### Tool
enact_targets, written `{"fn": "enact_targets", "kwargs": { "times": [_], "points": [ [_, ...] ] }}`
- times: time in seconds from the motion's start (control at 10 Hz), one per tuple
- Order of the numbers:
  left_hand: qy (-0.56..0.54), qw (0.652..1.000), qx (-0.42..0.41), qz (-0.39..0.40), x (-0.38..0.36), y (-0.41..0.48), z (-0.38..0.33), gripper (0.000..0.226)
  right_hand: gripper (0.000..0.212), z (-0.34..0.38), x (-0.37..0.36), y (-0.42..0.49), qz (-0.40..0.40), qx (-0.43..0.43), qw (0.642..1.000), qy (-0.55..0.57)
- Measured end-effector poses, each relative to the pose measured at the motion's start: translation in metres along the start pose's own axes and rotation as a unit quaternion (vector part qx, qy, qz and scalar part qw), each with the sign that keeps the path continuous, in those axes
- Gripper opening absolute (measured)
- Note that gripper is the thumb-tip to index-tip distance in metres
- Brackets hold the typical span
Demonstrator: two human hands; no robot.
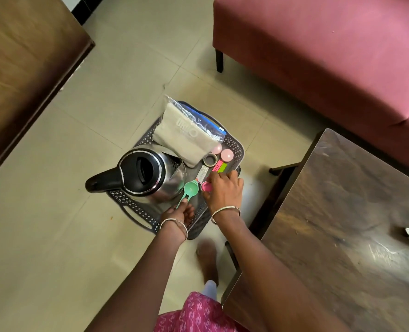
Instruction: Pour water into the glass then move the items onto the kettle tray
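While left hand (178,213) pinches green spoon (189,190), right hand (223,190) grips pink spoon (206,186) (on tray (136,212)).

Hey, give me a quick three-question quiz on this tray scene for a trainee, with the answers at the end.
1. True or false: the steel electric kettle with the black lid stands on the dark perforated plastic tray.
2. Which hand grips the handle of the green plastic measuring spoon? A) left hand B) right hand C) neither
3. Fill in: the clear plastic bag holding folded beige cloth lies at the tray's ___ end, away from the person.

Key: 1 true; 2 A; 3 far. The right hand rests over a small pink plastic scoop beside the green spoon.
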State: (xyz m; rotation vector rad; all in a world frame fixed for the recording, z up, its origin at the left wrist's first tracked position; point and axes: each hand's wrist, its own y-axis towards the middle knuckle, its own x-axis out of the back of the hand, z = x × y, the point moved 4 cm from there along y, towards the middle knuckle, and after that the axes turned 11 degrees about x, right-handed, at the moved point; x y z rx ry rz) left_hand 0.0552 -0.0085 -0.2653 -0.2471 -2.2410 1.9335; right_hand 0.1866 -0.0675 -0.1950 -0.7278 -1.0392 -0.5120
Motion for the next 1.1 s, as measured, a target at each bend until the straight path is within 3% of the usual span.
{"fn": "enact_targets", "kwargs": {
  "times": [0.1,0.5,0.7,0.9,1.1],
  "points": [
    [-0.063,0.995,0.055,0.045,-0.005,-0.005,-0.002,0.011,0.022,0.004,-0.002,0.001,-0.010,0.007,1.000,0.003],
    [-0.051,0.995,0.087,-0.023,0.022,-0.016,-0.003,0.019,0.047,-0.005,0.002,-0.023,-0.037,-0.015,0.998,0.051],
    [-0.022,0.998,0.036,-0.037,0.017,-0.034,0.003,0.023,0.030,-0.031,0.007,-0.067,-0.098,-0.054,0.987,0.117],
    [0.092,0.992,-0.085,-0.009,-0.007,-0.081,0.018,0.011,0.022,-0.073,0.015,-0.115,-0.091,-0.109,0.973,0.183],
    [0.184,0.976,-0.119,0.001,-0.039,-0.125,0.077,0.012,0.014,-0.124,0.039,-0.170,-0.144,-0.129,0.952,0.237]
  ]
}}
